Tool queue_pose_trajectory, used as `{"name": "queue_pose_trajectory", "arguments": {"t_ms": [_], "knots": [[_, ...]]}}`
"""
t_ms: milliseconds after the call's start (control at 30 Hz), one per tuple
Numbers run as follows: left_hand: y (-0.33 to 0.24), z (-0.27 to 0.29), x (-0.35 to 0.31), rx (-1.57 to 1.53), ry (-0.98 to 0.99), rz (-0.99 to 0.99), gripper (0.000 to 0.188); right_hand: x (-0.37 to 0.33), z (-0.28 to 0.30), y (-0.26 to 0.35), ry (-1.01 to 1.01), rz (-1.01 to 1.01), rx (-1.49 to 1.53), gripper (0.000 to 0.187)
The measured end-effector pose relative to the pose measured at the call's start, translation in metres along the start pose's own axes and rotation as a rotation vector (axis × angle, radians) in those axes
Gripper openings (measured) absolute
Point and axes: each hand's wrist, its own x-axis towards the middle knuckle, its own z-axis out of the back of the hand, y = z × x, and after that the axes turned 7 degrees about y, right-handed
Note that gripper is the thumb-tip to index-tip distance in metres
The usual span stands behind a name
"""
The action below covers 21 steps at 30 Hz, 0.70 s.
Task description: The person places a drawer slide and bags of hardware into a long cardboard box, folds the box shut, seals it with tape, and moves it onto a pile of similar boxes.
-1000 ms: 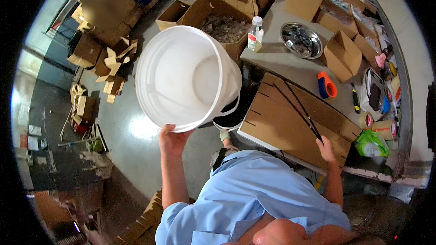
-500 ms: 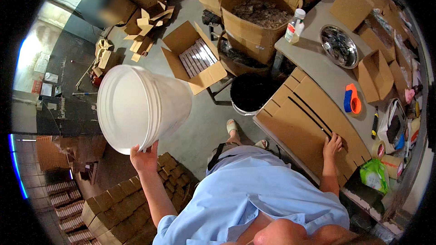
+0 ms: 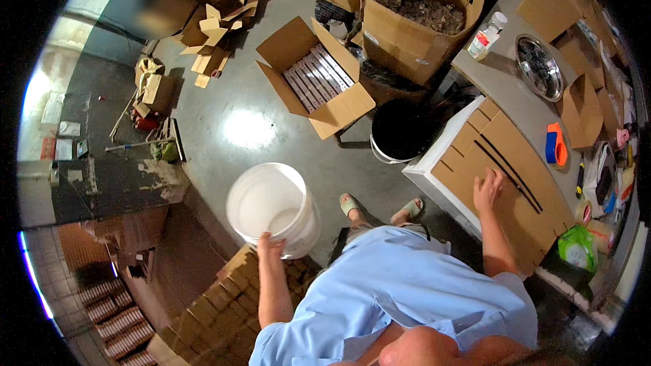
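Note:
My left hand (image 3: 270, 247) is closed on the near rim of a white plastic bucket (image 3: 302, 229). The bucket hangs low over the floor to my left, its mouth tilted up, and I see nothing inside. At my right, my right hand (image 3: 487, 190) has its fingers apart and holds nothing. It hovers at or just over a flat cardboard sheet (image 3: 456, 171) with slots cut along its edges; whether it touches is unclear. Two thin black strips (image 3: 510, 177) lie on the sheet beside these fingers.
A black-lined bucket (image 3: 400, 129) stands by the table (image 3: 505, 71). Beyond are an open carton (image 3: 342, 108) of white-edged pieces and a big scrap-filled carton (image 3: 400, 37). On the table are a bottle (image 3: 487, 37), metal bowl (image 3: 540, 68) and tape dispenser (image 3: 556, 146). Stacked cartons (image 3: 237, 298) stand at lower left.
The white bucket has come down and to the right in my left hand, its mouth turned more upward. My right hand has moved off the black strips' near end, toward the sheet's left.

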Motion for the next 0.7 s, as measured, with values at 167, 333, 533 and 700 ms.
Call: {"name": "queue_pose_trajectory", "arguments": {"t_ms": [167, 333, 533, 700], "knots": [[0.012, 0.053, 0.172, 0.062, 0.160, 0.123, 0.042, 0.021, -0.041, 0.137, 0.116, 0.156, 0.221, 0.043], [0.046, -0.024, 0.276, -0.078, 0.034, 0.157, 0.042, 0.033, -0.039, 0.182, 0.089, -0.160, -0.172, 0.038], [0.072, -0.133, 0.389, -0.145, 0.246, 0.136, 0.039, 0.037, -0.044, 0.185, 0.097, -0.202, -0.263, 0.037], [0.078, -0.196, 0.478, -0.145, 0.250, 0.097, 0.035, 0.037, -0.054, 0.181, 0.082, -0.163, -0.244, 0.037]]}}
